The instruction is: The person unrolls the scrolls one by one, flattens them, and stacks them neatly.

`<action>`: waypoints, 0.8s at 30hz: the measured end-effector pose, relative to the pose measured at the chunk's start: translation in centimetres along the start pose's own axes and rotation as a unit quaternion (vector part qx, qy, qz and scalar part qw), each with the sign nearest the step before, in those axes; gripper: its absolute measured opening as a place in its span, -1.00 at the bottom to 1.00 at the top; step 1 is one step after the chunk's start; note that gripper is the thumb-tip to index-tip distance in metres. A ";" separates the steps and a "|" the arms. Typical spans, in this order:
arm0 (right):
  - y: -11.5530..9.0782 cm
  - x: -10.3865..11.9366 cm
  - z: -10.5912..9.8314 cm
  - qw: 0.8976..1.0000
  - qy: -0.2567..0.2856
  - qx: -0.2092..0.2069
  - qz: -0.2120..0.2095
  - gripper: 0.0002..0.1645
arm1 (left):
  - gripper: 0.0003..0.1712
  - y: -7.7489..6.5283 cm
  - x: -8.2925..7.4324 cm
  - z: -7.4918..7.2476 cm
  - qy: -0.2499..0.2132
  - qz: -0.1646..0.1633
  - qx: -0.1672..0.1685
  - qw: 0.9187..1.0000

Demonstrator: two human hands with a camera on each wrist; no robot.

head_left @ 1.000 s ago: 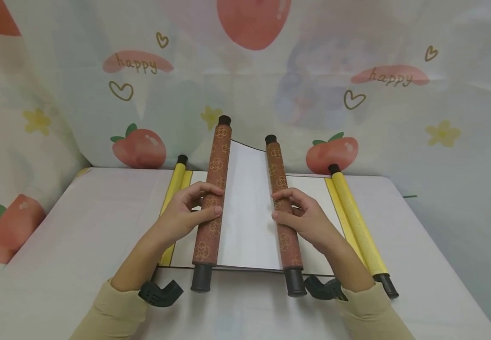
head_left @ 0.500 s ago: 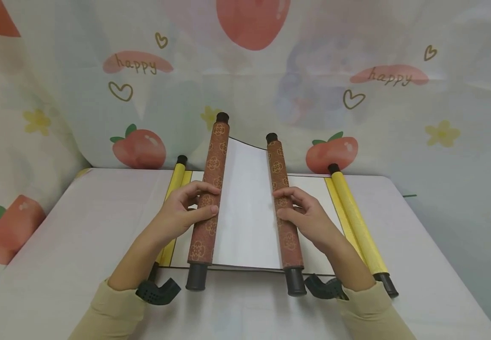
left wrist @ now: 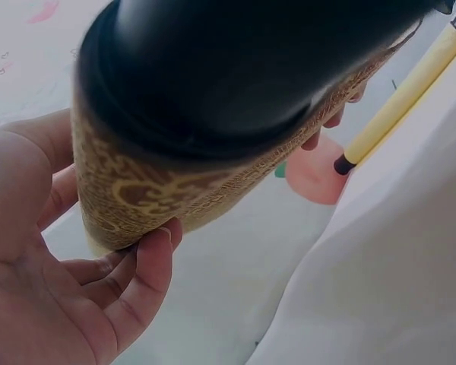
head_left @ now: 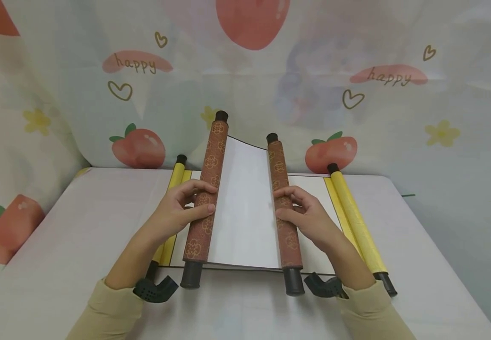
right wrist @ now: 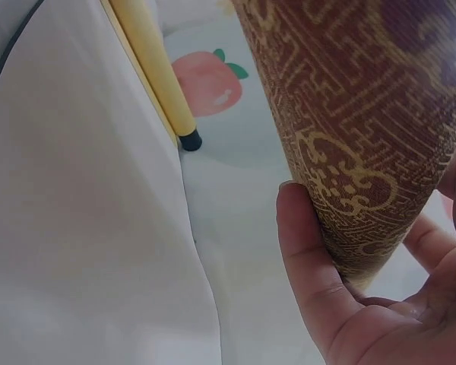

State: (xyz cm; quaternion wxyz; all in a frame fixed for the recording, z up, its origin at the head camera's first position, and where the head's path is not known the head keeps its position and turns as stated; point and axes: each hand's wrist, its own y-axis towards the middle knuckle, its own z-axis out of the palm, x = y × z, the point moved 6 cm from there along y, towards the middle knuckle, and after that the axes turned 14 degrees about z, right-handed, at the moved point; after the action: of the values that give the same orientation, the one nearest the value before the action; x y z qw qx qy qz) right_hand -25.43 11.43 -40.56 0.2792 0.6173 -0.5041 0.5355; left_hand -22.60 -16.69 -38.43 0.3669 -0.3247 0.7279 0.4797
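A hanging scroll with red-brown, gold-patterned brocade is partly unrolled, with white paper [head_left: 245, 203] showing between its two rolls. My left hand [head_left: 175, 210] grips the left roll [head_left: 196, 241] near its middle, fingers over the top and thumb along the near side. The right roll [head_left: 288, 238] is held the same way by my right hand [head_left: 306, 215]. Both rolls end in black knobs; the left one's knob [left wrist: 213, 68] looms large in the left wrist view. In the right wrist view the brocade [right wrist: 349, 114] rests between thumb and fingers. The left roll's far end stands higher than the right's.
Beneath lies a second scroll, spread open, its pale sheet [head_left: 315, 257] bordered in yellow. Its yellow rollers, left [head_left: 177, 175] and right [head_left: 357, 222], have black ends. The table [head_left: 424, 245] has a white cover, with a fruit-printed cloth [head_left: 245, 94] behind.
My left hand has moved left with its roll, whose far end rises slightly. More white paper shows between the rolls. The right hand and its roll have barely shifted.
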 end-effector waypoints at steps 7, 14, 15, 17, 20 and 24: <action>0.0 0.1 -0.1 1.000 -0.001 -0.002 0.000 -0.54 | -0.63 -0.1 0.0 -0.2 0.000 -0.002 0.003 1.000; 0.0 -0.2 -0.3 1.000 0.002 -0.006 0.001 -0.57 | -0.63 -0.2 0.1 -0.4 0.001 -0.014 0.001 1.000; 0.0 -0.2 -0.3 1.000 0.001 -0.007 0.000 -0.58 | -0.63 -0.2 0.1 -0.4 0.001 -0.014 0.001 1.000; 0.0 -0.1 -0.4 1.000 0.000 -0.008 -0.004 -0.58 | -0.63 -0.2 0.0 -0.4 0.001 -0.015 0.002 1.000; 0.1 -0.1 -0.5 1.000 -0.001 -0.009 -0.010 -0.57 | -0.62 -0.2 -0.1 -0.4 0.000 -0.017 0.002 1.000; 0.1 0.0 -0.4 1.000 -0.003 -0.011 -0.005 -0.57 | -0.62 -0.1 -0.3 -0.4 -0.003 -0.014 0.003 1.000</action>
State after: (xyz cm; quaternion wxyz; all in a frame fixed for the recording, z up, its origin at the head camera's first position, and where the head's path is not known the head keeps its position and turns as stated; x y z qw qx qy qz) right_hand -25.65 11.81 -40.50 0.2873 0.6184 -0.5072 0.5271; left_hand -22.42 -17.03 -38.12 0.3766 -0.3330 0.7234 0.4734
